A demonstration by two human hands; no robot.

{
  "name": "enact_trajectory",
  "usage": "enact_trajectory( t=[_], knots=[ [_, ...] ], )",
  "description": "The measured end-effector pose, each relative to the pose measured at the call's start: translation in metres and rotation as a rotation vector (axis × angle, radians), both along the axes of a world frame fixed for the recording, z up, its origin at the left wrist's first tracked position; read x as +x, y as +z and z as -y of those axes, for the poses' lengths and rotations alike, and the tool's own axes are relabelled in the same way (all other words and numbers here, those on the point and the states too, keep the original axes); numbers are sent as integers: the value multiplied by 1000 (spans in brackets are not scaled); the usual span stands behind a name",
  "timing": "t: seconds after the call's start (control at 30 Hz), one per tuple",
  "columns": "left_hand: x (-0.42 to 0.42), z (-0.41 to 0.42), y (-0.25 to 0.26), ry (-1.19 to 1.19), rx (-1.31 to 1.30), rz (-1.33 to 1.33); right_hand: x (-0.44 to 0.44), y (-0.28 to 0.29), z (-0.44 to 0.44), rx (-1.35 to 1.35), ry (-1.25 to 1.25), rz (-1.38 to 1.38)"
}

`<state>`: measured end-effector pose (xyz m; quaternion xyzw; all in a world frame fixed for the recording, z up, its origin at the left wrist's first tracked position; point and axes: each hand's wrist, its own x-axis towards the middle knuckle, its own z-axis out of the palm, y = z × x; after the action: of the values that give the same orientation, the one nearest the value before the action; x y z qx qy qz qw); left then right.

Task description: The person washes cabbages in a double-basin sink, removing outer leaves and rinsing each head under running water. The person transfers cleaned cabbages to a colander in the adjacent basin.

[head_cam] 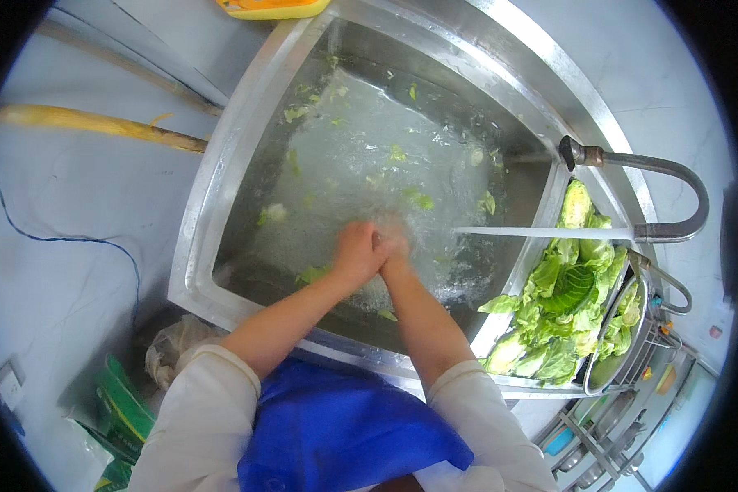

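Observation:
Both my hands are together over the water of a stainless steel sink (190, 227), a little below its middle. My left hand (358, 252) lies against my right hand (395, 243), which is blurred; whether anything is between them cannot be told. Green leaf scraps (419, 198) float in the cloudy, rippling water around them. From a curved metal faucet (664, 232) on the right, a stream of water (541, 232) runs into the sink. Leafy green cabbage (566, 289) is heaped beside the basin on the right, below the stream.
A second faucet spout (581, 154) arches over the right rim. Beyond the cabbage stand a metal strainer (596, 363) with more leaves and a wire rack (596, 443) with metal ware. A yellow container (273, 8) sits at the top rim. A yellow pole (98, 123) and plastic bags (175, 347) are left.

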<state>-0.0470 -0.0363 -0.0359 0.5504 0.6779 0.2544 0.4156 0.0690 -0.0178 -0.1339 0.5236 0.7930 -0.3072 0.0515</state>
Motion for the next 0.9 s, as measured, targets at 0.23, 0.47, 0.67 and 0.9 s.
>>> enact_trajectory(
  t=[0.23,0.47,0.67,0.9],
  knots=[
    [5,28,29,-154,-63,67,11,-1,31,-237,-69,161],
    [20,45,-10,-160,21,49,8,0,55,-269,-92,159],
    [43,57,-24,-427,-121,203,18,7,69,-289,-109,189],
    [48,56,-46,-127,-64,39,23,10,69,-330,-103,224]
  ],
)
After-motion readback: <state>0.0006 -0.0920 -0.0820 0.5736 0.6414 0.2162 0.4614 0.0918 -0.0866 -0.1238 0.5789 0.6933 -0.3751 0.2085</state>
